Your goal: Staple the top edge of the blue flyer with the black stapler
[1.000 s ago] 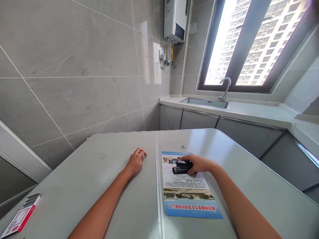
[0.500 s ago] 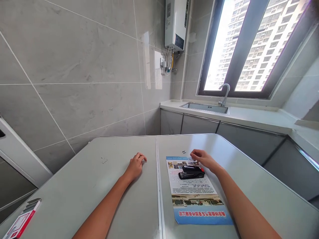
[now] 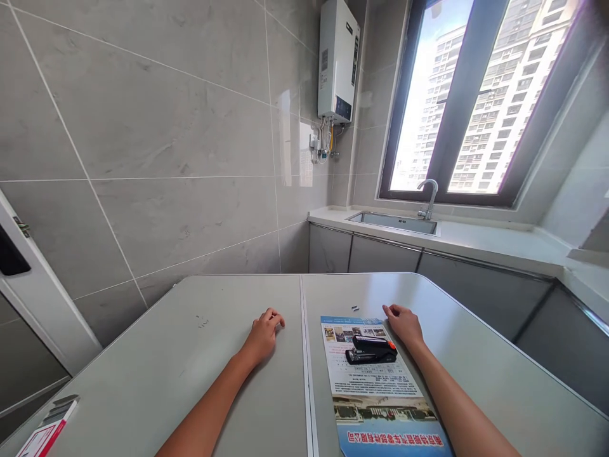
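Note:
A black stapler point(image 3: 371, 357) with a red spot at its right end lies on a printed brochure point(image 3: 375, 384), whose large red characters appear upside down. Just right of the brochure's top corner, my right hand point(image 3: 405, 325) rests on the table, fingers loosely bent and nothing in them. Short strips of staples point(image 3: 355, 308) lie beyond the brochure's top edge, left of that hand. On the table's left half sits my left hand point(image 3: 262, 335), holding nothing, its fingers relaxed and slightly curled. Several tiny loose bits, seemingly staples point(image 3: 202, 322), are scattered farther left.
The table point(image 3: 157, 374) has a seam point(image 3: 307, 381) down its middle. A red-and-white box point(image 3: 47, 437) lies at its lower left edge. Behind are a counter with a sink point(image 3: 394, 221) and faucet point(image 3: 429, 197), a water heater point(image 3: 339, 63) and a window.
My right hand has moved right, away from the brochure's top edge and the stapler. My left hand keeps its place on the table. The camera has tilted up a little.

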The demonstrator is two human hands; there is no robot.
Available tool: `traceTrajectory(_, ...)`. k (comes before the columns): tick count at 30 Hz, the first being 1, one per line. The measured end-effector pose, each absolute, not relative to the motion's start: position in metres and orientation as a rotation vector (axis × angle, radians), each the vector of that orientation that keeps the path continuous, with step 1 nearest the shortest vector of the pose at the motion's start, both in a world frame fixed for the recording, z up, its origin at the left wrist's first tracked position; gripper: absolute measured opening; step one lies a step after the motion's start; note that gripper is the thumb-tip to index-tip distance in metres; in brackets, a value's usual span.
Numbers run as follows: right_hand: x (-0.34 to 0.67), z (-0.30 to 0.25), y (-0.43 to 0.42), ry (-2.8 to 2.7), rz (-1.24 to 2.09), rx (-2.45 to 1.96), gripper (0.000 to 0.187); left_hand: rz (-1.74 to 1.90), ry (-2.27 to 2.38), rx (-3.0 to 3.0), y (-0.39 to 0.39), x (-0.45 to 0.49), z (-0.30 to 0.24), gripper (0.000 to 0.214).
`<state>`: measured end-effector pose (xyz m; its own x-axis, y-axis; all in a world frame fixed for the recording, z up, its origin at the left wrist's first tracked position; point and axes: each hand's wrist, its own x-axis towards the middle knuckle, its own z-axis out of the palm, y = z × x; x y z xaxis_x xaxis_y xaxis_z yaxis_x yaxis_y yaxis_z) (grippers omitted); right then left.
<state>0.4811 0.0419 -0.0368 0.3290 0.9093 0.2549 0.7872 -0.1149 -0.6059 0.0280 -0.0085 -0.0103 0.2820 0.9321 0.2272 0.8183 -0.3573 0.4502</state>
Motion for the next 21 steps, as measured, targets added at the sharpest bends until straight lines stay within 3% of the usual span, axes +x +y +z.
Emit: traceTrajectory(21,0.4808,-0.0423,0.0468,-1.555,0.238,-1.981,0.042,0.630,1.630,2.328,-0.0080,0.0309,-0.0132,0.043)
